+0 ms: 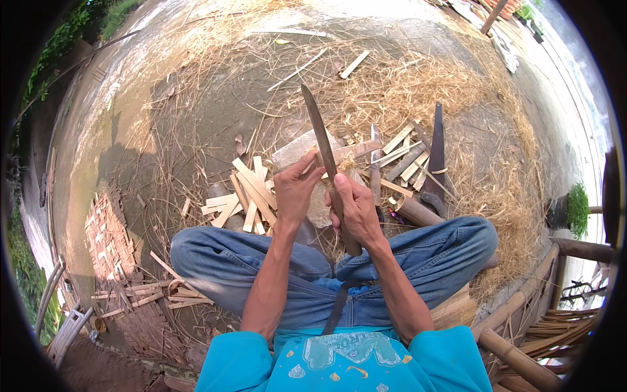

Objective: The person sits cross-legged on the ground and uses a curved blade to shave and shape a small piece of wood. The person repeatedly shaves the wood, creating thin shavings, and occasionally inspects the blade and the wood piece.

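Right hand (354,208) grips the long knife (329,160), blade (316,117) pointing ahead of it; left hand (296,191), beside the blade, seems to pinch a wood strip (359,149) reaching to its right. Probably the shaving step; the next move calls for a controlled stroke.

Cross-legged in blue jeans (444,251), the person (366,375) here wraps the right grip (356,208) round a long knife (318,124), its blade pointing away. The left grip (295,187) sits just beside the blade, thumb and finger close together. Pale strips (255,183) lie just past the left leg (222,255); over to the right, a dark saw (437,144) rests near straw-like shavings (506,215).
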{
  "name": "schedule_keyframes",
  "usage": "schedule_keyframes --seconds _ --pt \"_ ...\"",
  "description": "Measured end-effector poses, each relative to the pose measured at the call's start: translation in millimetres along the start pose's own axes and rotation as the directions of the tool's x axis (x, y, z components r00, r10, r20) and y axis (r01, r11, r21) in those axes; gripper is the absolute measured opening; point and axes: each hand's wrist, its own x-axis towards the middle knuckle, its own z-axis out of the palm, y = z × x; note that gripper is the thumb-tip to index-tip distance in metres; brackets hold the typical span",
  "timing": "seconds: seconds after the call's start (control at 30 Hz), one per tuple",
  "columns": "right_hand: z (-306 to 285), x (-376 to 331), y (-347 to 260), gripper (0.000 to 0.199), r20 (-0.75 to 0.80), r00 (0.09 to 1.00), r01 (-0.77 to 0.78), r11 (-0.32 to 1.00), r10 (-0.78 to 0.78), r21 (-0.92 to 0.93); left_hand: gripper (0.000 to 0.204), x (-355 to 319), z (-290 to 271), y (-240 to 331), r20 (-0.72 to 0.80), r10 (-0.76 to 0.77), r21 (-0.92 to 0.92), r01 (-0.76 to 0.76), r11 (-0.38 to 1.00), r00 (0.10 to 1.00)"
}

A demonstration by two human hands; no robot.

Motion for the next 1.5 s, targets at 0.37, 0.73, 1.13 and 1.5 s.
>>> schedule_keyframes --seconds 0.37,0.73,1.13,1.5 --pt "2.6 1.1 -2.7 0.046 -0.034 0.995 0.087 0.970 -0.097 -0.229 0.041 -1.0 -1.7 2.8 0.020 -0.014 0.058 0.013 0.998 1.000" --pt "5.3 2.2 -6.8 0.045 -0.048 0.988 0.128 0.952 -0.147 -0.279 0.041 -3.9 -0.4 18.9 0.018 0.010 0.023 -0.011 1.000 1.000" --pt "0.8 1.9 -7.3 0.045 -0.037 0.988 0.129 0.943 -0.148 -0.306 0.040 -3.5 0.7 15.1 0.023 -0.020 -0.014 0.020 1.000 1.000" --pt "-4.2 11.0 -2.3 0.043 -0.061 0.993 0.076 0.953 -0.098 -0.294 0.045 -3.9 5.3 -4.5 -0.049 0.035 0.267 -0.021 0.963 0.998"
